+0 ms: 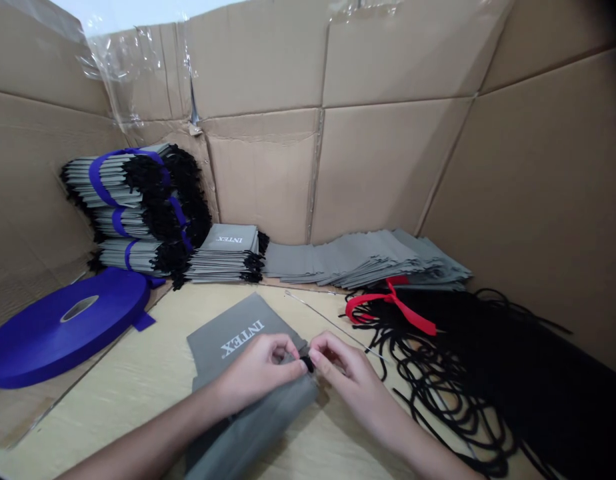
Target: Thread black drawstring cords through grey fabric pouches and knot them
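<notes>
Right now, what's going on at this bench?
A person's left hand and right hand pinch a black cord end at the edge of a grey INTEX fabric bag lying on a wooden tabletop. A thin metal wire lies just beyond the right hand, beside a heap of loose black cords with a red ribbon around them. Farther back, blue-strapped bundles of grey bags and a blue strap roll sit against cardboard walls.

Matt grey cloth bag; rough brown cardboard; smooth pale wooden board
</notes>
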`<state>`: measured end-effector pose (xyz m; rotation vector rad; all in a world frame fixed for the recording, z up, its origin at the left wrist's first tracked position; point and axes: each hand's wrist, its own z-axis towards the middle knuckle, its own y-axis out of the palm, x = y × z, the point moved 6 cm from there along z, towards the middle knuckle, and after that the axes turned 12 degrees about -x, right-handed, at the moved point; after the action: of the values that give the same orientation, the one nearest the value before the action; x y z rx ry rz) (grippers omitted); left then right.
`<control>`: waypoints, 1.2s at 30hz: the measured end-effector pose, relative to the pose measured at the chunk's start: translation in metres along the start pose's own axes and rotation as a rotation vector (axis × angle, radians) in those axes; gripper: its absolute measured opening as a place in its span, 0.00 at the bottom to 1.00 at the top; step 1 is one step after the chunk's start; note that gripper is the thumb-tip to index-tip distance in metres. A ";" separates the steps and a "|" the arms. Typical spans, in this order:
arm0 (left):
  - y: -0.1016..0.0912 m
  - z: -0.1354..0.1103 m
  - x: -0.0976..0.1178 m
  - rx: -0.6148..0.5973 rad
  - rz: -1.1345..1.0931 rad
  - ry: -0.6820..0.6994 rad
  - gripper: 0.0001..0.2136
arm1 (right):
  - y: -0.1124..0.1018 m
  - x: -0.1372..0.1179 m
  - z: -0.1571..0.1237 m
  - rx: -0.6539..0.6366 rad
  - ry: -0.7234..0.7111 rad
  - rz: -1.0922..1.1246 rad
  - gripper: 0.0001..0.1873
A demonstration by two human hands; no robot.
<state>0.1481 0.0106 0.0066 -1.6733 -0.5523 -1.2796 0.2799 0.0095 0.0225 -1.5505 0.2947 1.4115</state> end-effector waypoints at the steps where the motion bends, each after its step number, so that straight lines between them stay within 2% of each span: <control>1: -0.001 0.000 -0.001 0.003 0.037 -0.013 0.10 | -0.001 0.001 0.000 0.018 -0.005 -0.017 0.12; 4: -0.001 -0.001 0.001 -0.007 0.103 0.010 0.13 | 0.000 0.006 -0.001 0.017 -0.008 -0.030 0.13; 10: 0.003 -0.001 0.005 -0.032 0.092 0.089 0.12 | 0.008 0.015 -0.002 -0.063 0.019 -0.028 0.13; 15: 0.006 -0.006 0.012 -0.052 0.114 0.092 0.08 | 0.007 0.016 -0.003 -0.026 -0.001 -0.146 0.14; 22: 0.008 -0.012 0.018 -0.070 0.202 0.118 0.10 | 0.010 0.022 -0.001 -0.001 0.049 -0.051 0.16; 28: 0.009 -0.014 0.021 -0.049 0.225 0.152 0.12 | 0.011 0.030 -0.001 0.031 0.066 -0.066 0.16; 36: 0.007 -0.010 0.019 -0.057 0.138 0.150 0.13 | 0.007 0.028 -0.001 0.034 0.100 -0.012 0.18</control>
<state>0.1553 -0.0052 0.0212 -1.6164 -0.3078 -1.3165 0.2839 0.0170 -0.0046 -1.5956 0.3668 1.3152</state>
